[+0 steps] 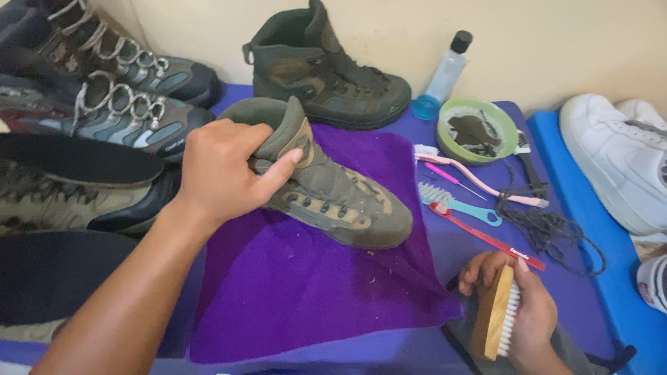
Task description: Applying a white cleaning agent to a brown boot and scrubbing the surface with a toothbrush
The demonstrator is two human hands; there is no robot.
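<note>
While sitting mid-frame on a purple cloth (292, 292), the olive-brown boot (333, 198) looks dusty, unlaced, eyelets bare; left hand (222, 170) grip clamps its collar, right hand (517, 305) grip wraps a wooden brush (495, 314), lower right.

Matt, scuffed boot (326, 191); fuzzy purple cloth (306, 285); smooth wooden brush (495, 312).

a plain cream wall (542, 42) runs across the back of the scene, bare and evenly lit by soft light with no hard shadows. below it lies a flat surface covered in a purple mat (479, 347), and a bright blue mat (590, 208) sits beside it on the right edge (the two meet along a straight seam). no window or furniture is in view.
</note>
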